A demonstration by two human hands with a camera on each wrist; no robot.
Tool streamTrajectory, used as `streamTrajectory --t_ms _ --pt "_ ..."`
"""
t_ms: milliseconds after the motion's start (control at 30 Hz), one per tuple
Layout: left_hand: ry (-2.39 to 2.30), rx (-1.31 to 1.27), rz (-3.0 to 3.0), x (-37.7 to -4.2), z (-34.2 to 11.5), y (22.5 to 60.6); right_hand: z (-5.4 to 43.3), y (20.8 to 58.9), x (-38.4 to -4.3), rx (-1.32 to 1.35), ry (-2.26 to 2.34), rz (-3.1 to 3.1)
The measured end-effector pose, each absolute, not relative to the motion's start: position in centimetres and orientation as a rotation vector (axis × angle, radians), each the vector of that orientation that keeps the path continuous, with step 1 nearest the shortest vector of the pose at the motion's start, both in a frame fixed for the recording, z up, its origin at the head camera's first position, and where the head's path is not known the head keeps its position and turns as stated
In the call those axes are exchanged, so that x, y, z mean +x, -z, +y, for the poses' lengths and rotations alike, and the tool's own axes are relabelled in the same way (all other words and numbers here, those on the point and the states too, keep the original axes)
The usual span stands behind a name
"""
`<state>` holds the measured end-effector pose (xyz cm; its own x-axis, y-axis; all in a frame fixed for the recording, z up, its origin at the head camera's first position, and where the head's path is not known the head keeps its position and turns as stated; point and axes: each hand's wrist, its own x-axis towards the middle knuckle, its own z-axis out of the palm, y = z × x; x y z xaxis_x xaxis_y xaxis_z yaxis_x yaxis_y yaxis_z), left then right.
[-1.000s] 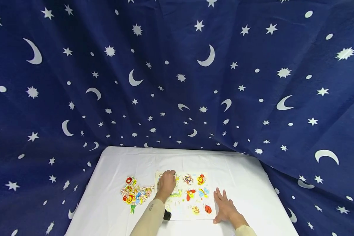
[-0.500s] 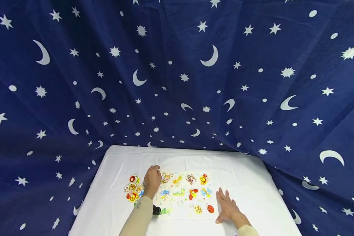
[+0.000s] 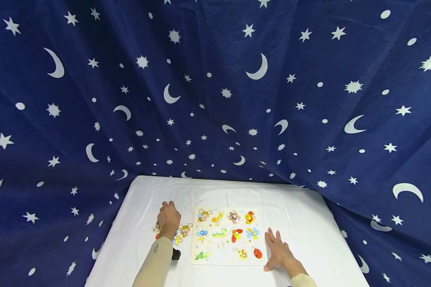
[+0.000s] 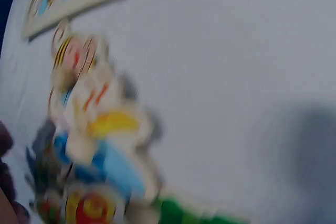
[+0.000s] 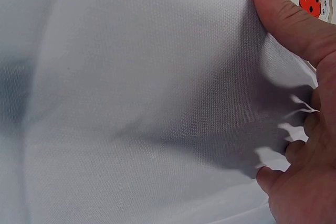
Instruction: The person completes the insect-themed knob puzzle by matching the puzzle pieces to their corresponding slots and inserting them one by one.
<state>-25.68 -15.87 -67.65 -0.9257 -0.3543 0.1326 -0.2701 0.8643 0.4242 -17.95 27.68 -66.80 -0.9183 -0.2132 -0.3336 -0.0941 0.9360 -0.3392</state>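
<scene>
My left hand (image 3: 169, 220) reaches over a pile of insect-shaped puzzle pieces, its fingers bent down and their tips hidden from above. In the left wrist view only dark fingers (image 4: 7, 187) show at the left edge, with nothing visibly held. Beside them lie a bee piece (image 4: 75, 56), a blue-and-yellow piece (image 4: 118, 166) and a green piece (image 4: 181, 213), blurred. The puzzle board (image 3: 208, 261) with rows of coloured insects lies flat on the table. My right hand (image 3: 279, 253) rests spread at its right edge, thumb (image 5: 286, 22) near the ladybug corner.
A white cloth (image 3: 309, 227) covers the table. Behind and at both sides hangs a dark blue curtain (image 3: 208, 103) printed with moons and stars. A gap of white cloth separates the pile from the board.
My left hand has moved left from the board's upper left part to over the pile, uncovering the bee and blue insect on the board. My right hand stays at the board's right edge.
</scene>
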Motion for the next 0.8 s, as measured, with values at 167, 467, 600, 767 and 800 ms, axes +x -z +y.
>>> streamTrajectory --t_ms 167,467,600,767,800 --pt "0.620 0.675 -2.914 -25.1 -17.9 67.3 28.0 66.6 -17.9 -0.221 0.448 2.715" --pt "0.664 0.834 -2.897 -24.5 -19.1 67.4 28.0 66.9 -17.9 -0.229 0.462 2.745" --pt "0.622 0.884 -2.909 -24.5 -19.4 67.4 27.9 67.2 -17.9 -0.230 0.464 2.752" --pt "0.633 0.892 -2.961 -24.4 -19.9 67.2 27.9 67.3 -17.9 -0.235 0.450 2.758" --pt "0.645 0.890 -2.967 -24.4 -20.0 67.1 27.9 67.2 -17.9 -0.239 0.448 2.759"
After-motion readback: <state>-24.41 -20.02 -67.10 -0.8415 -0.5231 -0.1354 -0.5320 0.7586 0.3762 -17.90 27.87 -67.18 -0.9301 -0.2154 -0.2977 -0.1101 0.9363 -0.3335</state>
